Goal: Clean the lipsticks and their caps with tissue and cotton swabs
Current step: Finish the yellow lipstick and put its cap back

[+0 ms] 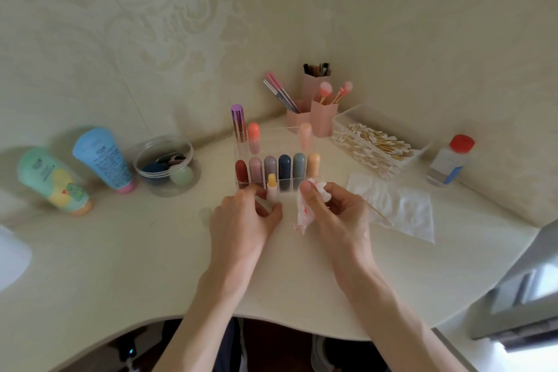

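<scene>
The left hand [244, 217] curls its fingers round an uncapped yellow lipstick [271, 189], steadying it upright on the desk [151, 251]. The right hand [335, 211] pinches a stained tissue [303, 216] just beside it, seemingly poised to wipe.

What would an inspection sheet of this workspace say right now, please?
Surface: pale desk, set into a wall corner.
Job's things: uncapped yellow lipstick upright; stained tissue; cotton swab; clear organizer of capped lipsticks; swab tray; flat tissue.
Clutter: green tube, blue tube, sponge tub, brush holders, red-capped bottle.
Hands: left hand grips the lipstick; right hand holds tissue and swab.
Cables: nothing seen.
Surroundings: patterned wallpaper.
</scene>
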The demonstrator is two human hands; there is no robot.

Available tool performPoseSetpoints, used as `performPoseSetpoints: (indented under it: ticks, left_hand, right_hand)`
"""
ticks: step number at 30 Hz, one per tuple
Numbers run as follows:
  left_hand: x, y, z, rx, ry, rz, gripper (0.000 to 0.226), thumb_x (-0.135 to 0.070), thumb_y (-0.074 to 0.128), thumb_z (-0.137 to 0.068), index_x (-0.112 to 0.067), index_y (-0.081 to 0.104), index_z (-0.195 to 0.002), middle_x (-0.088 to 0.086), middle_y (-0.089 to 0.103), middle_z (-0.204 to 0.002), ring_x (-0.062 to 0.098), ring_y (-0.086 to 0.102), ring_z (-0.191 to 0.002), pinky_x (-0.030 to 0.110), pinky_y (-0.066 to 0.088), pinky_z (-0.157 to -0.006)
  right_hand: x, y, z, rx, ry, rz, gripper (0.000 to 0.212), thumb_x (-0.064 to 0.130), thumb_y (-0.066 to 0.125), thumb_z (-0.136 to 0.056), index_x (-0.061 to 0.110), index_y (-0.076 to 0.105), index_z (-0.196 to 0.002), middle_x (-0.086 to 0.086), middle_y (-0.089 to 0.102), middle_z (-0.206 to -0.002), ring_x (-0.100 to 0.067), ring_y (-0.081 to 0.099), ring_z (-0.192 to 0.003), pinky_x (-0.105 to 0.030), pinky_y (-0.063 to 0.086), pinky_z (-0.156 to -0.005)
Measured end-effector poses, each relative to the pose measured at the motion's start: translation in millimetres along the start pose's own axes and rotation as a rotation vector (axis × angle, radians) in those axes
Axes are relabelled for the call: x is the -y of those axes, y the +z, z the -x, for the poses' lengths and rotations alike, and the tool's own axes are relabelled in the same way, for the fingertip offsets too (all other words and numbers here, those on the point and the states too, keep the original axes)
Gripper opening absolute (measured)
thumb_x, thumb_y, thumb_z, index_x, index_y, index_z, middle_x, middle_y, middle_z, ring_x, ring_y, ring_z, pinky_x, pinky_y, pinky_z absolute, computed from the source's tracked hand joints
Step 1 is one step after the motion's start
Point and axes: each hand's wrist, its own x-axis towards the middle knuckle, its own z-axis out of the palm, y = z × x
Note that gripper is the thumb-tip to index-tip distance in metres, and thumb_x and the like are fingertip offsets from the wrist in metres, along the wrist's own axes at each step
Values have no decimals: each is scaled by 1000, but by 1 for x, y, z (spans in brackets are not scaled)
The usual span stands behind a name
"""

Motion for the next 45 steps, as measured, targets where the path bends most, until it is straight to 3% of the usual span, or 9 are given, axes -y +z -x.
performPoseSetpoints:
  ticks: [14,20,26,29,31,34,37,41,45]
  left_hand:
    - [2,2,1,-23,-1,-10,23,-45,76,-80,-29,72,-97,-7,72,-70,24,72,-77,42,57,-71]
    - [1,-4,9,-38,20,25,24,-36,79,-84,-25,72,-104,-12,67,-66,20,72,-75,35,53,-70]
    - [8,-35,36,-303,157,-69,20,-34,81,-88,-26,72,-104,-15,63,-69,11,60,-57,26,44,-57]
    - [26,-49,40,-464,155,-81,20,-28,80,-89,-21,71,-105,-10,56,-77,12,51,-64,26,41,-61]
    - [40,-54,40,-508,160,-114,27,-28,79,-89,-19,70,-113,-5,57,-88,14,53,-75,27,43,-65]
    - [56,-56,36,-438,194,-160,42,-36,80,-86,-16,71,-122,1,60,-105,20,61,-93,32,51,-72]
    - [70,-53,33,-317,184,-169,52,-46,80,-81,-16,72,-123,2,58,-112,25,64,-98,38,56,-76]
    - [78,-47,26,-245,142,-108,42,-41,82,-82,-20,74,-117,-4,59,-102,19,62,-77,36,55,-69]
    - [75,-51,24,-199,76,84,23,-33,87,-80,-24,78,-100,-11,65,-89,7,61,-64,19,46,-66]
  right_hand:
    - [-2,-2,0,-2,-3,20,35,29,73,-99,15,67,-68,-1,57,-60,-10,45,-59,-20,33,-54]
    - [-1,-2,1,10,-13,27,34,29,72,-100,6,71,-75,-7,62,-61,-12,50,-60,-24,35,-57]
    - [4,-2,6,69,-28,-10,36,17,72,-99,1,64,-67,3,53,-47,-1,45,-40,-10,35,-45]
    - [4,2,8,152,-40,-7,13,18,79,-94,5,74,-97,-9,63,-56,-13,54,-44,-28,45,-44]
    - [-4,5,8,187,-61,77,22,28,85,-88,17,72,-101,-18,68,-65,-26,60,-49,-49,50,-49]
    - [-13,7,9,239,-92,215,21,35,87,-86,21,73,-93,-13,67,-62,-37,60,-52,-51,52,-51]
    - [-16,8,10,296,-123,311,6,28,83,-91,24,78,-90,5,69,-66,-15,62,-57,-34,52,-59]
    - [-16,11,12,363,-195,462,20,16,68,-100,32,78,-92,13,70,-93,-12,68,-86,-32,57,-78]
    - [-19,11,12,371,-140,439,8,29,74,-98,33,76,-104,18,71,-76,-10,68,-72,-32,57,-72]
